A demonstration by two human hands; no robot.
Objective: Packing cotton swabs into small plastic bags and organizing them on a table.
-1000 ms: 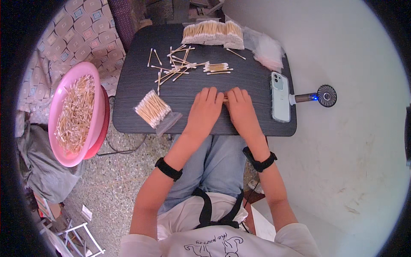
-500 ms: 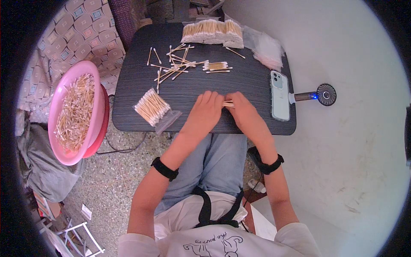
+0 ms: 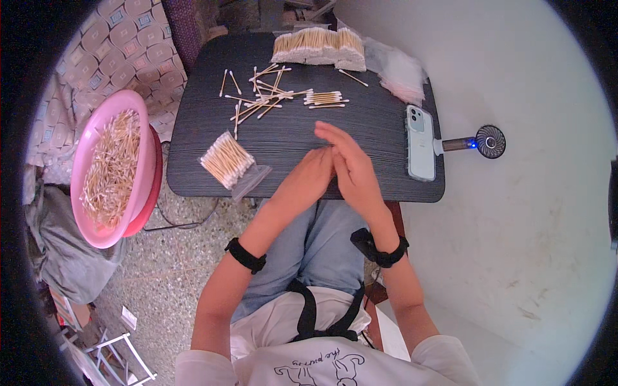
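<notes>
My left hand [image 3: 310,172] is curled at the near edge of the black table, closed round the small bunch of cotton swabs that showed between my hands a moment ago. The bunch itself is hidden now. Against its right side lies my right hand [image 3: 351,166], flat, with its fingers stretched out and tilted over to the left. To the left of both hands sits a clear bag packed with cotton swabs [image 3: 226,158], its flap [image 3: 251,181] loose. Farther back are a small neat row of swabs [image 3: 324,98] and a loose scatter of swabs [image 3: 265,96].
Packed swab bundles [image 3: 315,47] stand along the far edge beside empty clear bags [image 3: 400,76]. A phone [image 3: 421,143] lies at the right edge, near a small fan [image 3: 490,141]. A pink basin [image 3: 82,168] full of swabs stands left of the table [image 3: 193,138].
My right hand has straightened its fingers and swung left against my left hand. The swab bunch between the hands has gone out of sight. The swabs on the table lie as before.
</notes>
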